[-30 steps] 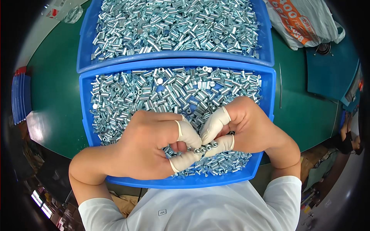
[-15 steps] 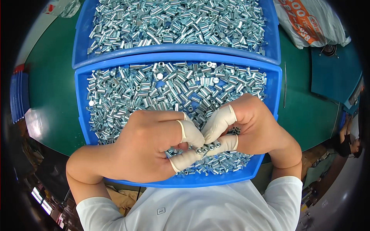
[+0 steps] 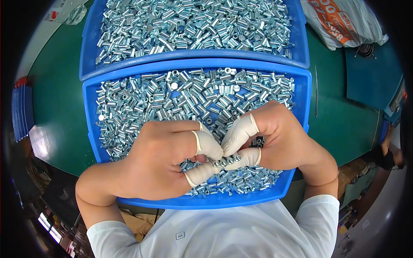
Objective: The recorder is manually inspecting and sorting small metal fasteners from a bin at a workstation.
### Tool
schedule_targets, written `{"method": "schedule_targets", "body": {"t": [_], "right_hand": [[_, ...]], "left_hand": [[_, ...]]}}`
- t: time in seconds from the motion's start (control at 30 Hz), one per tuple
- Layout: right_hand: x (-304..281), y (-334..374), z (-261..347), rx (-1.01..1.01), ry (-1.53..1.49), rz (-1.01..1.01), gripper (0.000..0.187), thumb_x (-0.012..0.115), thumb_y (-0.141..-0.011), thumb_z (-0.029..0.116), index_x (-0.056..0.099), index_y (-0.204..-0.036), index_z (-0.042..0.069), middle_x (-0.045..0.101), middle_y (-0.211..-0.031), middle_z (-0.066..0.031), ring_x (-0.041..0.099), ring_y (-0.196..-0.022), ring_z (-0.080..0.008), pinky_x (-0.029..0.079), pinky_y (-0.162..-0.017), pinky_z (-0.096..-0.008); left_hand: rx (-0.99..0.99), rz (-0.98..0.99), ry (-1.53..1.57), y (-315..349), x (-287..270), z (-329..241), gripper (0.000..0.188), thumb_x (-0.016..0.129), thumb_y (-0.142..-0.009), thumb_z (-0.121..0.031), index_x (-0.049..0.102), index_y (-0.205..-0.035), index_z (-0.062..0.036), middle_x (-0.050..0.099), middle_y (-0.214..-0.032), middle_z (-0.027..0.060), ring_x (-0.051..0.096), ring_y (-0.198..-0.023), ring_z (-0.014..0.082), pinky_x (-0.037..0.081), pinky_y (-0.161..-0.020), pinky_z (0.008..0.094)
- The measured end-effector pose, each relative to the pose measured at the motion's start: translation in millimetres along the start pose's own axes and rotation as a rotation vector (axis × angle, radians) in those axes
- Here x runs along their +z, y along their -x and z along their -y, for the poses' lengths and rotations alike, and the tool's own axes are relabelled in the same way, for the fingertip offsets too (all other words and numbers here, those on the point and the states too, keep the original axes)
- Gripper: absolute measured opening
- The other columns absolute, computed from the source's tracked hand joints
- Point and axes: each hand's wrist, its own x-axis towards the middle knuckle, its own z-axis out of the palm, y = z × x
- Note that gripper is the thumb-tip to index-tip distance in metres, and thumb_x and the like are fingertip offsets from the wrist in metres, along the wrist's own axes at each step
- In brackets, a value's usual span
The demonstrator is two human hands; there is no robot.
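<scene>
Over the near blue tray [image 3: 206, 201], my two hands meet at the fingertips around a short row of silver metal standoffs [image 3: 227, 162]. These are small hollow barrels, held side by side with their round ends showing. Thumb and forefinger of my left hand [image 3: 157, 161] close on the row's left end; my right hand [image 3: 282, 139] pinches its right end. White finger cots [image 3: 201, 175] cover the thumbs and forefingers. More standoffs [image 3: 259, 141] sit in the curl of my right hand, partly hidden by the fingers. Loose standoffs [image 3: 163, 96] fill the tray beneath, some showing hexagonal heads.
A second blue tray [image 3: 193, 55] full of similar standoffs adjoins the far side. Both rest on a green table [image 3: 56, 99]. At right are a thin metal rod [image 3: 316, 90], a teal box-like object [image 3: 370, 77] and a white-and-orange plastic bag [image 3: 344, 23]. Blue stacked trays [image 3: 22, 112] stand far left.
The whole view has shifted slightly. Both hands keep their pinch on the row of standoffs, with only a small movement of the fingers.
</scene>
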Motion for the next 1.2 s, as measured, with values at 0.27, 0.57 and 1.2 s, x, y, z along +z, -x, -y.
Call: {"method": "schedule_targets", "body": {"t": [0.27,0.57,1.2], "right_hand": [[-1,0,5,-0.019,-0.007,0.019,0.016,0.081,-0.083,-0.009,0.077,-0.096,-0.001,0.078,-0.089,-0.0075,0.073,-0.084,-0.0107,0.060,-0.074,-0.0272],[-2,1,-3,-0.061,0.037,0.009,0.021,0.081,-0.079,-0.009,0.079,-0.096,0.002,0.078,-0.091,-0.0070,0.074,-0.083,-0.0121,0.059,-0.073,-0.0275],[-1,1,5,-0.014,-0.070,-0.003,0.016,0.082,-0.083,-0.008,0.076,-0.096,-0.001,0.078,-0.091,-0.0094,0.075,-0.084,-0.0134,0.060,-0.074,-0.0280]], "left_hand": [[-0.018,-0.018,0.052,-1,0,2,0.017,0.086,-0.079,-0.002,0.073,-0.091,-0.0051,0.071,-0.081,0.0073,0.069,-0.067,0.0148,0.054,-0.058,0.0257],[0.010,-0.006,0.016,0,1,-2,0.019,0.086,-0.078,-0.002,0.073,-0.090,-0.0053,0.071,-0.081,0.0074,0.069,-0.066,0.0151,0.054,-0.057,0.0258],[0.013,-0.045,0.105,-2,0,7,0.022,0.085,-0.077,0.001,0.072,-0.093,-0.0051,0.071,-0.079,0.0055,0.068,-0.064,0.0123,0.053,-0.056,0.0247]]}}
